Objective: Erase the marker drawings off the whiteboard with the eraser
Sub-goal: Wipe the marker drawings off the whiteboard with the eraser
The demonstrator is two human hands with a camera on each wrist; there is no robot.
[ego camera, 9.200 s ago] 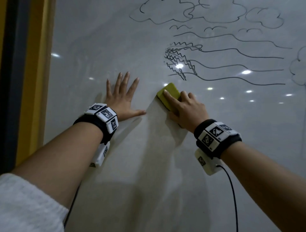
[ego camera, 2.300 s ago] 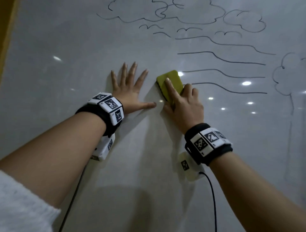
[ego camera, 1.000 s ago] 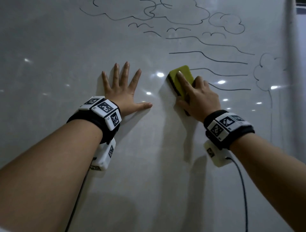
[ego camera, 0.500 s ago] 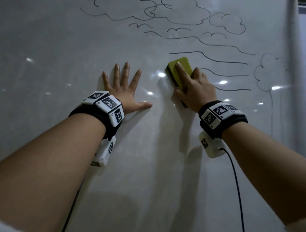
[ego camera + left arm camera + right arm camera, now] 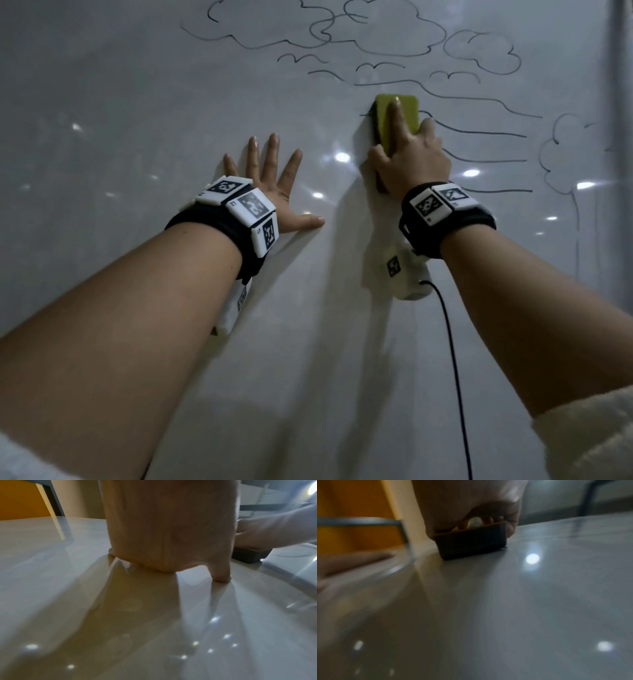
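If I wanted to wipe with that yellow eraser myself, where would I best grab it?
Probably by its two long sides, coming from below as the right hand does. The eraser is a flat block standing lengthwise on the whiteboard, dark pad against the surface. Thumb on one edge, fingers on the other, index finger along the yellow back presses it flat.

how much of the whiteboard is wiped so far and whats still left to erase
Done: the whiteboard is bare left of and below the eraser. In hand: the right hand presses the eraser onto the left end of a wavy line, while the left hand lies flat on the board. Left: the wavy lines, clouds, birds and tree, so most remains.
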